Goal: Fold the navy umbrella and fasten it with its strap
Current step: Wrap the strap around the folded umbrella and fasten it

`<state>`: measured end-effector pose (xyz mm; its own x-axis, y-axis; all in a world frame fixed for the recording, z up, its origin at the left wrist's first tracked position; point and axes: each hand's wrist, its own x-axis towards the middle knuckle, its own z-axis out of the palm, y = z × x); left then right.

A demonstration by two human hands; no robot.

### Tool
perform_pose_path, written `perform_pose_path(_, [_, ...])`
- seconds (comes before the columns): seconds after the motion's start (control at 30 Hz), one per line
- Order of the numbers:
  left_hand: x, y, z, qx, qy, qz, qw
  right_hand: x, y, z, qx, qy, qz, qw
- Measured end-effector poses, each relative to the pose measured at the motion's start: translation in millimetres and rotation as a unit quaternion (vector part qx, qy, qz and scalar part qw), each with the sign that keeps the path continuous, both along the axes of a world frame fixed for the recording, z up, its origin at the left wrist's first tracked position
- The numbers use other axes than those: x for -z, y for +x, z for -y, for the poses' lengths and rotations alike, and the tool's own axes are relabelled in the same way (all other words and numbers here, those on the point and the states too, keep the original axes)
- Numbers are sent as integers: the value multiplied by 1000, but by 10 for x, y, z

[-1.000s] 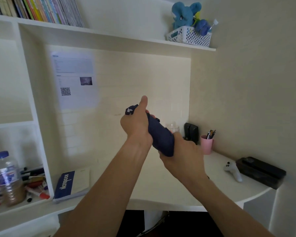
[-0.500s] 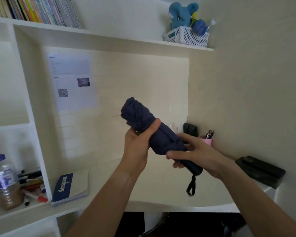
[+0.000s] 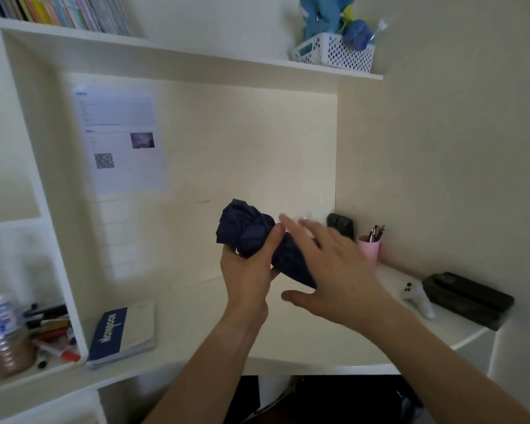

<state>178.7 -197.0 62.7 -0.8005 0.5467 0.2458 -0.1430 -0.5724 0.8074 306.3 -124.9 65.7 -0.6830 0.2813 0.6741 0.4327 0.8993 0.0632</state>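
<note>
The navy umbrella [image 3: 245, 228] is collapsed into a short crumpled roll, held in the air above the white desk [image 3: 196, 325]. My left hand [image 3: 248, 270] grips it around the middle, thumb across the fabric, the bunched canopy end sticking up to the left. My right hand [image 3: 328, 270] is spread flat with fingers apart, in front of the umbrella's lower right end and blurred by motion. That hand hides the handle and the strap.
A blue notebook [image 3: 120, 332] lies at the desk's left. A pink pen cup [image 3: 369, 249], a white controller [image 3: 416, 298] and a black case [image 3: 468, 298] sit at the right. A water bottle [image 3: 0, 328] and markers fill the left shelf. A white basket [image 3: 334, 55] stands on the upper shelf.
My right hand has let go of the umbrella's handle end and opened flat across it. The dangling strap is no longer visible. My left hand keeps its grip; the umbrella sits slightly lower.
</note>
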Motion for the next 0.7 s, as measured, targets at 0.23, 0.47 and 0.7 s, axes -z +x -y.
perform_pose_path(0.23, [161, -171, 14, 152, 7, -14, 988, 112, -177, -324, -87, -69, -50, 993])
perform_pose_path(0.47, [299, -200, -161, 95, 6, 1, 995, 215, -196, -480, -40, -121, -86, 988])
perform_pose_path(0.7, [468, -68, -421, 96, 52, 168, 980, 677, -51, -150, -14, -546, -226, 807])
